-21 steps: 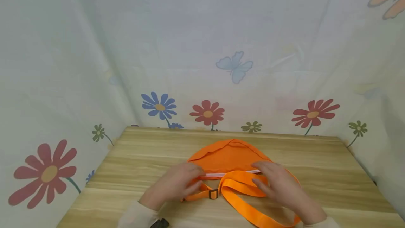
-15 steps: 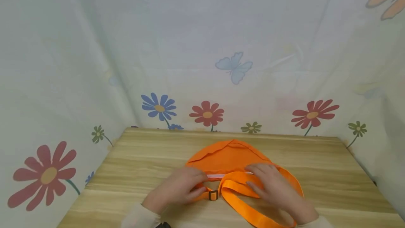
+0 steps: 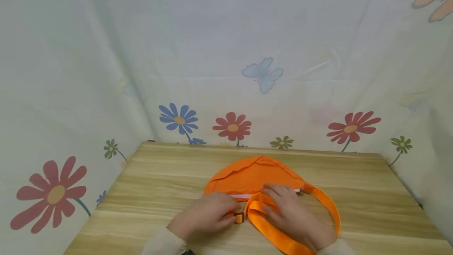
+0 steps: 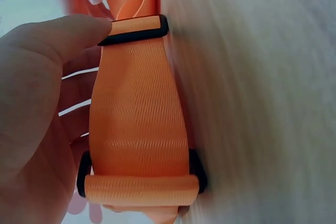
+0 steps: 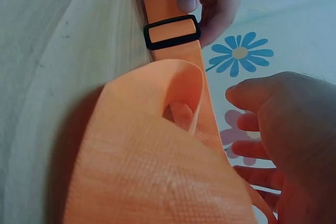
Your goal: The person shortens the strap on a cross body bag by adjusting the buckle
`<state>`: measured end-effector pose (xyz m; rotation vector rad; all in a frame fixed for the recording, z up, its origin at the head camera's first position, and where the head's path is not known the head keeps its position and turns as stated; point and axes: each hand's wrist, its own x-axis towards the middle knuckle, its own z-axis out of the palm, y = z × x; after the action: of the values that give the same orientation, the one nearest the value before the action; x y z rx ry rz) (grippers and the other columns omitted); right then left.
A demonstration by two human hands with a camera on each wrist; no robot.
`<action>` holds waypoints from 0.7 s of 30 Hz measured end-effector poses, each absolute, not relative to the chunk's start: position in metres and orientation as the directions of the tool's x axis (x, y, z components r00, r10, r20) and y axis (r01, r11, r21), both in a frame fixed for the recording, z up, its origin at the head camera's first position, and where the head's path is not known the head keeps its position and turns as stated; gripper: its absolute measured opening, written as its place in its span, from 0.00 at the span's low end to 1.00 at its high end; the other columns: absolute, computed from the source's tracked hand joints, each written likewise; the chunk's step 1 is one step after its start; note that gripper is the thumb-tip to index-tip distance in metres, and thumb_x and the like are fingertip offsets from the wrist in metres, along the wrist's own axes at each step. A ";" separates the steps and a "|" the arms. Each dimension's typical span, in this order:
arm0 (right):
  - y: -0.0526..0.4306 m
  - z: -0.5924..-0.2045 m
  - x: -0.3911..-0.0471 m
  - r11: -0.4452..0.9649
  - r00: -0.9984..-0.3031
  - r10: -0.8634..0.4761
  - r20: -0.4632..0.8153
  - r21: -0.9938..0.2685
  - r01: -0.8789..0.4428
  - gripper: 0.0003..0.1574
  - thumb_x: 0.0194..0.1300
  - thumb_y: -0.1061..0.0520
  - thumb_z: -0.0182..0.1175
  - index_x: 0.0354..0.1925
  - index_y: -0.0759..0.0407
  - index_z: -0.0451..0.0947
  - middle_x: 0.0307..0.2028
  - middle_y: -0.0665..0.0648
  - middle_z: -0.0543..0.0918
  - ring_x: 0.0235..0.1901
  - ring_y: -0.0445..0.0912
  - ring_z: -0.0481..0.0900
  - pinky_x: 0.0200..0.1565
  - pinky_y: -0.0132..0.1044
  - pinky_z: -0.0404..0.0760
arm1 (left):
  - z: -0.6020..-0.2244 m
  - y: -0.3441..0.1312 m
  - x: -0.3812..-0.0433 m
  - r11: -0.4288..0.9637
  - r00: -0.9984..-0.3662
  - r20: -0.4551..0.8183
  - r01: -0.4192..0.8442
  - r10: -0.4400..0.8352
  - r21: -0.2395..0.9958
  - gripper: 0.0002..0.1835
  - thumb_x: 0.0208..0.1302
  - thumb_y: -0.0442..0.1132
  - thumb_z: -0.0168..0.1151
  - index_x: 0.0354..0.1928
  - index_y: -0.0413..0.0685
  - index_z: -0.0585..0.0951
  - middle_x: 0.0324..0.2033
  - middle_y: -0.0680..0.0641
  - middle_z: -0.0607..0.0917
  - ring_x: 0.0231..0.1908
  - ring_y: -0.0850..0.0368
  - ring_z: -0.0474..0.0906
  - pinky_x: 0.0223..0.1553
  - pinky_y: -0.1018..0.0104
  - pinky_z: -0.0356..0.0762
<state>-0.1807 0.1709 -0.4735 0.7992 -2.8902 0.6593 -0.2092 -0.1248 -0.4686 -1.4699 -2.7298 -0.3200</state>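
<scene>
Head view: right hand (image 3: pixel 293 215), empty, has shifted inward; left hand (image 3: pixel 208 213) touches buckle (image 3: pixel 240 218), grip unclear, suggesting work on strap (image 3: pixel 267 233).

Strap (image 4: pixel 136 108): ribbed woven webbing, matt. Buckle (image 4: pixel 134 36): smooth plastic look. Pouch (image 3: pixel 255 178): matt cloth. Tabletop (image 3: pixel 170 168): wood-grained, smooth.

orange zippered bag (image 3: pixel 255 179), lying flat, looped strap (image 3: pixel 269 231)

Cream sleeves (image 3: pixel 164 242), with something black (image 3: pixel 188 252) beside the left.
</scene>
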 end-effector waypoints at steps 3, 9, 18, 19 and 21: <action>0.167 -0.477 -0.183 0.757 -0.834 -0.510 0.212 -0.350 -0.552 0.27 0.80 0.42 0.62 0.71 0.47 0.78 0.72 0.53 0.77 0.71 0.55 0.74 0.72 0.61 0.74 | -0.470 -0.123 -0.210 0.527 -0.550 0.111 0.830 0.828 0.180 0.10 0.80 0.48 0.63 0.57 0.63 0.86 0.49 0.65 0.88 0.49 0.66 0.83 0.62 0.66 0.82; 0.161 -0.481 -0.185 0.737 -0.805 -0.536 0.253 -0.325 -0.593 0.29 0.79 0.42 0.64 0.71 0.50 0.77 0.70 0.53 0.79 0.70 0.53 0.76 0.71 0.59 0.76 | -0.474 -0.121 -0.212 0.505 -0.532 0.115 0.840 0.839 0.199 0.07 0.79 0.46 0.65 0.52 0.64 0.87 0.45 0.66 0.88 0.45 0.69 0.82 0.60 0.70 0.82; 0.161 -0.479 -0.187 0.753 -0.828 -0.508 0.238 -0.346 -0.560 0.34 0.79 0.43 0.65 0.75 0.49 0.72 0.71 0.52 0.76 0.69 0.52 0.77 0.69 0.56 0.80 | -0.469 -0.121 -0.212 0.541 -0.584 0.092 0.792 0.807 0.285 0.15 0.83 0.50 0.59 0.64 0.63 0.84 0.56 0.64 0.89 0.54 0.67 0.84 0.66 0.62 0.82; 0.161 -0.479 -0.187 0.752 -0.826 -0.511 0.237 -0.342 -0.563 0.34 0.78 0.43 0.65 0.76 0.49 0.72 0.70 0.52 0.77 0.68 0.51 0.77 0.68 0.55 0.81 | -0.468 -0.122 -0.210 0.547 -0.592 0.093 0.785 0.801 0.290 0.15 0.83 0.51 0.58 0.64 0.63 0.84 0.56 0.64 0.89 0.55 0.67 0.84 0.66 0.61 0.82; 0.161 -0.479 -0.186 0.753 -0.823 -0.517 0.233 -0.334 -0.567 0.37 0.78 0.41 0.66 0.77 0.49 0.70 0.67 0.50 0.78 0.64 0.48 0.79 0.65 0.53 0.83 | -0.465 -0.123 -0.208 0.553 -0.604 0.105 0.776 0.790 0.304 0.16 0.84 0.53 0.55 0.64 0.64 0.83 0.58 0.64 0.88 0.56 0.65 0.84 0.65 0.59 0.83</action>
<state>-0.1863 0.1609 -0.4787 0.8769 -2.8215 0.5998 -0.2080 -0.1228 -0.4654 -1.4157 -2.8066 -0.5147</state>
